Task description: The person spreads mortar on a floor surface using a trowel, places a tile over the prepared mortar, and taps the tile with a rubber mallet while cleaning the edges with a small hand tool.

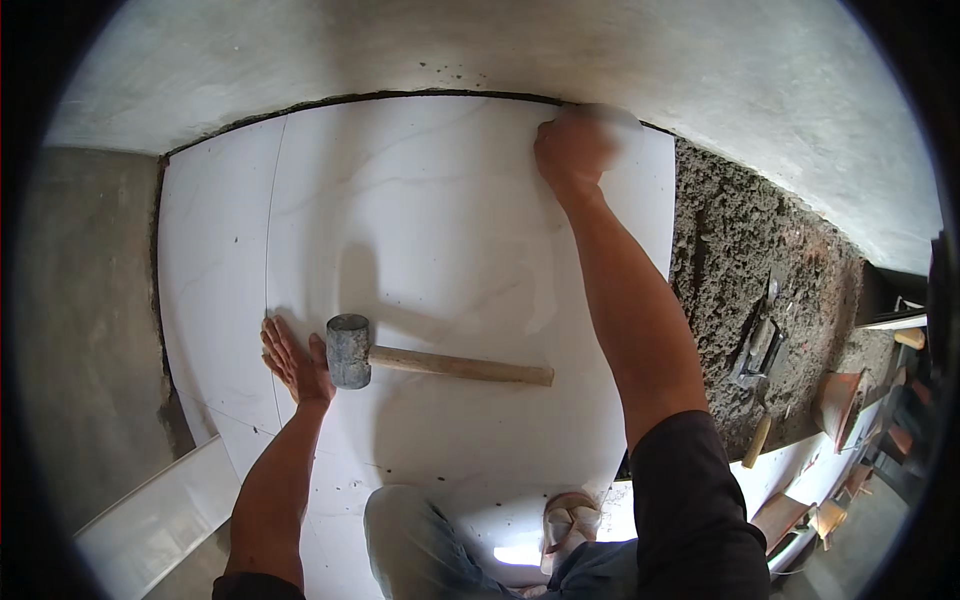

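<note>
A large white marbled floor tile [450,230] lies in front of me, its far edge close along the grey wall. My left hand [298,362] rests palm down, fingers spread, across the thin seam with the neighbouring white tile [215,250]. Just right of those fingers lies a rubber mallet [349,352] with a dark grey head, its wooden handle pointing right. At the tile's far right edge by the wall, my right hand [575,148] is closed in a fist. Blur covers part of it, so whatever it may hold cannot be made out.
Rough grey mortar [725,235] borders the tile on the right, with a trowel [762,345] lying on it. Bare concrete walls [430,50] rise at the far side and left. Various tools and blocks [838,400] lie at lower right. My shoe [570,520] is on the near side.
</note>
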`<move>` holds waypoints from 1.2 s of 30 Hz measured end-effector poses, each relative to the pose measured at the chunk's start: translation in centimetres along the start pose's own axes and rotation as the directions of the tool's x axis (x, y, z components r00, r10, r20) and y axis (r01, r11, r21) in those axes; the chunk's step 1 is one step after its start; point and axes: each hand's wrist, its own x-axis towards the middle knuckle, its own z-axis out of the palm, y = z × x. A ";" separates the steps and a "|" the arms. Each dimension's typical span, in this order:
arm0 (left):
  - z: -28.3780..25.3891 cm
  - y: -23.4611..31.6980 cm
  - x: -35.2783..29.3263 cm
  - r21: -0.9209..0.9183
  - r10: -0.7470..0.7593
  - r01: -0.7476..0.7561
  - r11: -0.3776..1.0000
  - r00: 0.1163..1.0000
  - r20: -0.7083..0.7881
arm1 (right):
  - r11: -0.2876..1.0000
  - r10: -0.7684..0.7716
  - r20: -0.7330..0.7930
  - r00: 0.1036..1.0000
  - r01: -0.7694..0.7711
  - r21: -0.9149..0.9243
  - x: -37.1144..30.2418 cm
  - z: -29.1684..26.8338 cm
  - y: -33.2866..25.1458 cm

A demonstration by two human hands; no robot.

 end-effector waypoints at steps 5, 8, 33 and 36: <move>-0.1 0.1 0.2 -0.003 0.030 -0.030 1.000 0.999 -0.025 | 0.988 0.008 -0.129 0.992 0.012 0.152 0.4 0.4 1.7; -0.1 -0.1 0.0 0.009 0.014 -0.014 1.000 1.000 -0.014 | 0.864 -0.466 0.008 0.885 0.453 0.218 0.3 0.0 4.2; -0.4 -0.6 0.2 -0.016 0.022 -0.022 1.000 1.000 0.009 | 0.776 -0.456 -0.352 0.817 0.559 0.293 -5.0 6.1 -10.9; -0.8 0.0 0.6 -0.015 0.032 -0.031 0.999 0.998 0.045 | 0.593 -0.595 -0.428 0.680 0.731 0.337 -6.1 8.5 -17.3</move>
